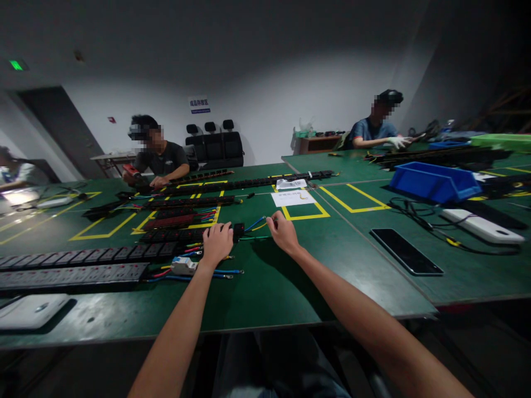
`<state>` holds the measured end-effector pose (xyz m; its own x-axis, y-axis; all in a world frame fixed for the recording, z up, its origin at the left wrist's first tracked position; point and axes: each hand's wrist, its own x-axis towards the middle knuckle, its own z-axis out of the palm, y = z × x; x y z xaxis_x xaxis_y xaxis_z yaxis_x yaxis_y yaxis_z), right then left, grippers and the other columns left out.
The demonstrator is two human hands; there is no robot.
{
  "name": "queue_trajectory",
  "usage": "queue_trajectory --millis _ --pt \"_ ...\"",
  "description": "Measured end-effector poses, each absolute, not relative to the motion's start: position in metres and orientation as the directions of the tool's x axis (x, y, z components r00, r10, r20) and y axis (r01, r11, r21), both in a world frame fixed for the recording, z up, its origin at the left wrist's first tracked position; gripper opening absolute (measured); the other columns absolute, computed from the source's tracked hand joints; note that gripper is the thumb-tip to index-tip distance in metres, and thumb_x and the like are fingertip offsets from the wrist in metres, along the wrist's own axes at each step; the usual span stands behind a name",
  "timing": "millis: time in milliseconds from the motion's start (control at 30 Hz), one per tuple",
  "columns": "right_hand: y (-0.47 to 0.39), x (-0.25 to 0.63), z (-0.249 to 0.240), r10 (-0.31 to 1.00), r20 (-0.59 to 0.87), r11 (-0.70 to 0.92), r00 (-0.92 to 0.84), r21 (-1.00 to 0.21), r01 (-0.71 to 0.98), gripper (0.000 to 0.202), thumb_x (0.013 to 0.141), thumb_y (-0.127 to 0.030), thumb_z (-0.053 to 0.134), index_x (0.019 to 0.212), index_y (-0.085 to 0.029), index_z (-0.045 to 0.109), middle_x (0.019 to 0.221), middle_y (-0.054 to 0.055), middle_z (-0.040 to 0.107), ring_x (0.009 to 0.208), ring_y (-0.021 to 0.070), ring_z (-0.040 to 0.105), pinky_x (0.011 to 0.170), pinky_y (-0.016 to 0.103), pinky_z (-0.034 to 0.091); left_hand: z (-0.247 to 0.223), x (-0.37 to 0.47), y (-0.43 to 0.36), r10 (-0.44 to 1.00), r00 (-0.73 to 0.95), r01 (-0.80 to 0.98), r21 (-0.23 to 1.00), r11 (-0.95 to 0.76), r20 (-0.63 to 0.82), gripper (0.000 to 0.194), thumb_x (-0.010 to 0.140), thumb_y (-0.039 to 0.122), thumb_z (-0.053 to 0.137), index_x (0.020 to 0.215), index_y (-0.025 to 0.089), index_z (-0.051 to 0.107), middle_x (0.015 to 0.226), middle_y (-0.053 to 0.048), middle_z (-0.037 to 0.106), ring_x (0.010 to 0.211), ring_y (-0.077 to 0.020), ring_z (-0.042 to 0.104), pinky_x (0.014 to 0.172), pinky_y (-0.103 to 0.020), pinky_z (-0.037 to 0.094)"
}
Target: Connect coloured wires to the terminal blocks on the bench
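My left hand (pixel 218 243) rests over the end of a black power strip (pixel 166 236), its fingers curled round the strip's top. Blue, yellow and green wires (pixel 254 225) come out of that end and run to the right. My right hand (pixel 282 231) is closed in a pinch at the far tips of the blue and yellow wires; the green wire passes just below it. Beside my left wrist lies a small white breaker (pixel 183 266) with red and blue leads. Blue wires with ring terminals (pixel 232 273) lie under the wrist.
Longer socket strips (pixel 78 275) lie at left, beside a white device (pixel 33 311). A phone (pixel 405 251), a white power bank (pixel 481 225) with black cables and a blue bin (pixel 435 182) stand at right. White paper (pixel 292 198) lies ahead. Two co-workers sit across the table.
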<state>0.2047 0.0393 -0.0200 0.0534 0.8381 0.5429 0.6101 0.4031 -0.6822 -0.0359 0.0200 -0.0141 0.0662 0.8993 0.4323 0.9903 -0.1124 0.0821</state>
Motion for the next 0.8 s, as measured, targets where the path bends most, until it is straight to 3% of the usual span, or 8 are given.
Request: queue_trajectory --millis 333,467,633,800 --pt "0.039 0.206 -0.019 0.846 0.533 0.423 0.033 -0.707 0.566 0.029 0.100 -0.048 0.047 0.085 -0.024 0.053 0.062 0.000 0.059 0.052 0.0183 0.054 0.051 0.028 0.034 -0.010 -0.035 0.018 0.908 0.072 0.989 0.092 -0.120 0.413 0.044 0.104 0.035 0.036 0.136 0.023 0.063 0.138 -0.013 0.064 0.130 -0.0300 0.054 0.113 -0.053 0.036" --pt "0.043 0.206 -0.021 0.870 0.489 0.405 0.063 -0.781 0.475 0.030 0.097 -0.050 0.050 0.084 -0.024 0.054 0.062 0.000 0.060 0.054 0.0180 0.056 0.052 0.028 0.039 -0.010 -0.035 0.019 0.909 0.072 0.988 0.097 -0.122 0.411 0.045 0.104 0.035 0.035 0.137 0.023 0.063 0.138 -0.013 0.064 0.131 -0.0303 0.054 0.113 -0.054 0.035" --pt "0.056 0.213 -0.025 0.956 0.266 0.241 0.123 -0.953 0.183 0.033 0.091 -0.052 0.060 0.080 -0.021 0.057 0.074 0.002 0.066 0.062 0.0163 0.062 0.052 0.026 0.047 -0.011 -0.035 0.019 0.912 0.068 0.989 0.091 -0.114 0.404 0.044 0.104 0.035 0.035 0.137 0.024 0.062 0.139 -0.013 0.063 0.131 -0.0296 0.053 0.115 -0.053 0.034" --pt "0.061 0.217 -0.020 0.999 -0.008 0.000 0.051 -0.990 -0.138 0.020 0.095 -0.033 0.064 0.084 -0.017 0.059 0.079 0.006 0.070 0.064 0.0141 0.067 0.053 0.023 0.053 -0.010 -0.035 0.018 0.912 0.067 0.988 0.099 -0.117 0.405 0.045 0.104 0.036 0.035 0.137 0.023 0.063 0.138 -0.013 0.064 0.130 -0.0299 0.054 0.114 -0.053 0.034"
